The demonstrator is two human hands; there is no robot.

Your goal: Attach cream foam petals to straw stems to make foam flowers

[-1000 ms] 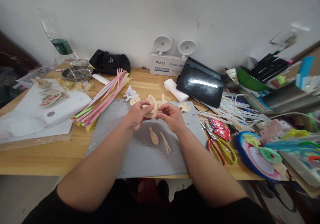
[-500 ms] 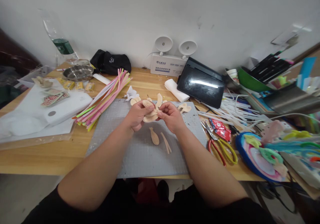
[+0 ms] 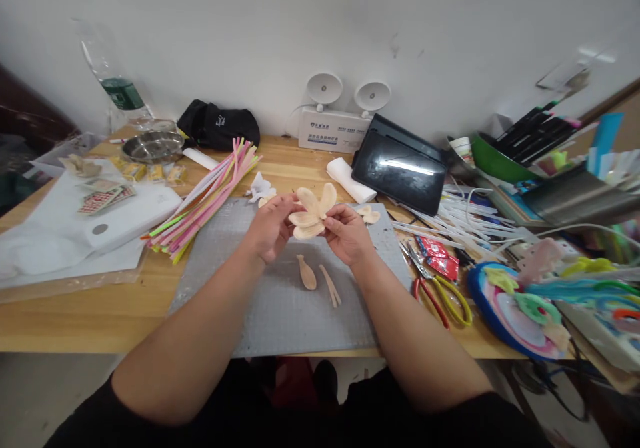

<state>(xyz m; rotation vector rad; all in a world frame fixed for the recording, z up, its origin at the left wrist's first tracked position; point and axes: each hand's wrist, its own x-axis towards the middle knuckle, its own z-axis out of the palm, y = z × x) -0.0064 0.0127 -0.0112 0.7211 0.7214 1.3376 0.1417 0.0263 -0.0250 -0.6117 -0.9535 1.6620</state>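
Note:
Above the grey cutting mat (image 3: 270, 321), both hands hold up a cream flower (image 3: 310, 216) made of several rounded petals that look like bent pipe cleaners. My right hand (image 3: 349, 235) pinches it near its centre from the right, thumb against the petals. My left hand (image 3: 270, 227) is closed at the left petals, its fingertips partly hidden behind them. On the mat below lie one loose cream petal (image 3: 307, 273) with a narrow twisted end and a small bent cream strip (image 3: 330, 286). More cream petals (image 3: 369, 215) lie behind my right hand.
Left of the mat is a bundle of coloured pipe cleaners (image 3: 205, 198). Pliers with red and yellow handles (image 3: 450, 299) and red packets (image 3: 439, 257) lie on the right. A black tray-like object (image 3: 400, 168) leans near the emergency light (image 3: 333, 130). A metal bowl (image 3: 153, 147) sits back left.
The flower has turned so that its petals spread open towards me. My left hand has shifted from gripping over the petals to the flower's left edge.

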